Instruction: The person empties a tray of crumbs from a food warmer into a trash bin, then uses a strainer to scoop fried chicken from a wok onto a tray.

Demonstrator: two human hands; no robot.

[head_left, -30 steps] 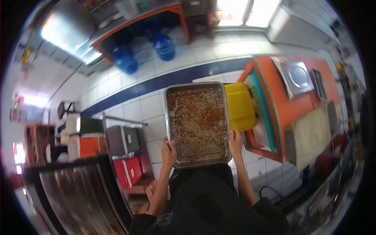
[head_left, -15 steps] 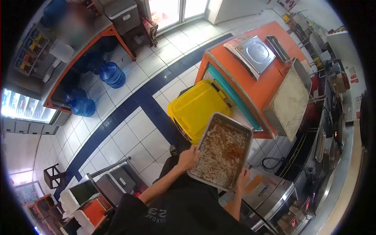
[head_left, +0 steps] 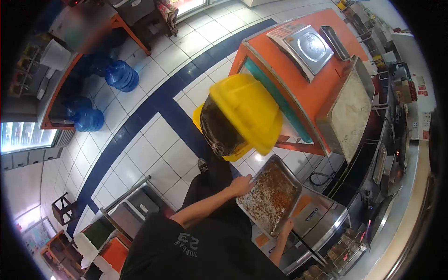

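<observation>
A metal baking tray point(head_left: 270, 196), its inside covered with brown and pale residue, is held tilted in front of me. My left hand point(head_left: 241, 185) is closed on its left edge, while my right hand point(head_left: 285, 227) grips the lower right edge. Just beyond the tray stands a yellow trash bin point(head_left: 198, 119) lined with a dark bag point(head_left: 221, 128). Its yellow lid point(head_left: 249, 112) is raised and slanted toward the orange table. What lies inside the bag is too dark to make out.
An orange table point(head_left: 298, 88) carries a scale point(head_left: 308, 49), a narrow tray point(head_left: 333, 42) and a large metal pan point(head_left: 347, 114). Stainless equipment point(head_left: 322, 214) stands at my right. Blue water jugs point(head_left: 122, 76) sit on the tiled floor at left. A grey cart point(head_left: 135, 205) is nearby.
The yellow bin's lid has swung up, exposing the dark bag. The baking tray has moved down and slightly right, away from the bin, still in both my hands.
</observation>
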